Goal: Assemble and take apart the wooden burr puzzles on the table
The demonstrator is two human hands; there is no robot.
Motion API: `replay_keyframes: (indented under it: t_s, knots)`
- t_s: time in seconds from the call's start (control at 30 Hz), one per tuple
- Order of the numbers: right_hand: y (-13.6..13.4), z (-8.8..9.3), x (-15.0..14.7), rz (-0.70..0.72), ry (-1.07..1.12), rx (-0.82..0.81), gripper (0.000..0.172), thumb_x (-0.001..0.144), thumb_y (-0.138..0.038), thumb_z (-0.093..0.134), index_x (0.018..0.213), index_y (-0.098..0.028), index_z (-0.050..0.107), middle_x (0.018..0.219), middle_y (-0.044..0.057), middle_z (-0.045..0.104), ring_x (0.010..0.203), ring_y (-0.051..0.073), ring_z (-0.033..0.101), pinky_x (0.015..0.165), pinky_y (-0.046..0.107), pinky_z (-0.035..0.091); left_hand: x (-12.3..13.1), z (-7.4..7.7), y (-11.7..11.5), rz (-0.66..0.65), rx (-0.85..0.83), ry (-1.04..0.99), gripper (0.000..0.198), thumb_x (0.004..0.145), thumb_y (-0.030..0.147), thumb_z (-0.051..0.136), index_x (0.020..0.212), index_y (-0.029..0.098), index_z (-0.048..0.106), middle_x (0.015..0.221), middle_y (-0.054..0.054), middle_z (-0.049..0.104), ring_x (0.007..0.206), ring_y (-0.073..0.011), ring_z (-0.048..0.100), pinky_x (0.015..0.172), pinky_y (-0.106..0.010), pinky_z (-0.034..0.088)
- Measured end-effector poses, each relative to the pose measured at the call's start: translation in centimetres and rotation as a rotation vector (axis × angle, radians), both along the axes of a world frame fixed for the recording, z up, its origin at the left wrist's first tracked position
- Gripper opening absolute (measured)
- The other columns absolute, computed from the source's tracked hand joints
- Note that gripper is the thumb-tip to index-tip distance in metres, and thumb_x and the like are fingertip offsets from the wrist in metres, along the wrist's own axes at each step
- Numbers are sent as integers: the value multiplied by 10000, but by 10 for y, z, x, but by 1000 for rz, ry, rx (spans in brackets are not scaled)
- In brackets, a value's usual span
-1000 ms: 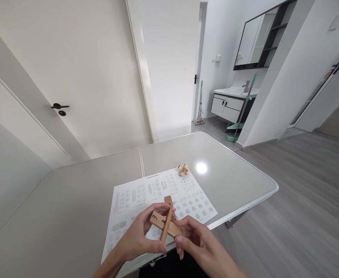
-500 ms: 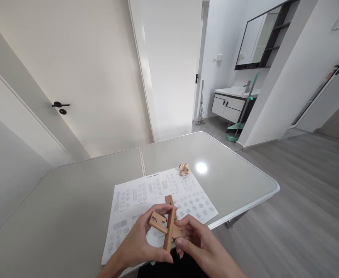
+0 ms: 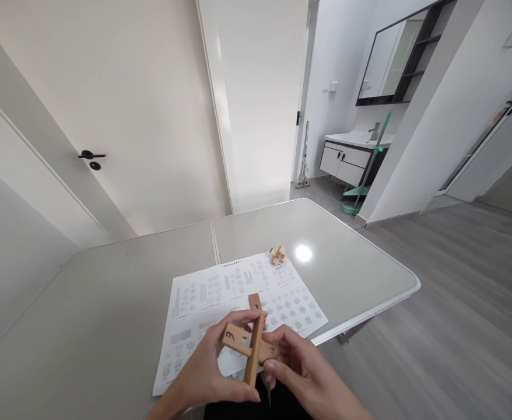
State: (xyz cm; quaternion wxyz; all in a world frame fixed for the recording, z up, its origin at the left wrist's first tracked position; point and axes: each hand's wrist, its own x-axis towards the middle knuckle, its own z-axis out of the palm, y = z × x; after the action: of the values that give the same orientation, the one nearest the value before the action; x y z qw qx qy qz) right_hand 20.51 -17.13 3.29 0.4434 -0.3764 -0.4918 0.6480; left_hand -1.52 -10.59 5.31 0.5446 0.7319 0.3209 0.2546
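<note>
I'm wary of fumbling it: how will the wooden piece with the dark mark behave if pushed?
The marked piece is probably stiff, being wooden. Its flat faces make rolling unlikely. It may catch on the bar, since the two cross.

Held wooden bar (image 3: 255,351) in left hand (image 3: 212,364), crosspiece (image 3: 237,339) in right hand (image 3: 297,364); saw wooden cluster (image 3: 277,255) at 1 o'clock on sheet (image 3: 195,312).

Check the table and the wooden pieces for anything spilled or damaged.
Nothing stands out. The bright patch on the table looks like reflected light, not a spill, and the held wooden pieces show no visible damage, though they are partly covered.
</note>
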Motion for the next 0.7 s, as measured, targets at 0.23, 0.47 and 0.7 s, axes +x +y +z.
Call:
replay_keyframes:
  t_s: [0.23, 0.47, 0.7]
  knots:
    - [1, -2, -2, -10, -16, 19, 409, 935, -592, 665, 1116, -235, 579, 791, -21, 590, 772, 172, 601, 790, 322, 486, -5, -1, -2, 43, 58, 26, 941, 587, 456, 974, 1416, 333, 546, 1450, -101, 592, 1326, -377, 524, 1141, -509, 398]
    - [1, -3, -2, 14, 62, -31, 425, 891, -563, 741, 1113, -239, 579, 788, -42, 559, 742, 147, 583, 769, 299, 490, -6, -5, -4, 42, 51, -3, 948, 593, 450, 972, 1428, 319, 543, 1475, -117, 569, 1335, -386, 512, 1145, -514, 395]
    - [2, 1, -2, 40, 147, -69, 448, 899, -595, 719, 1079, -216, 562, 816, -23, 600, 742, 141, 583, 772, 310, 492, -5, -13, -7, 44, 18, -34, 955, 596, 435, 974, 1434, 340, 527, 1414, -95, 601, 1307, -370, 531, 1162, -517, 379]
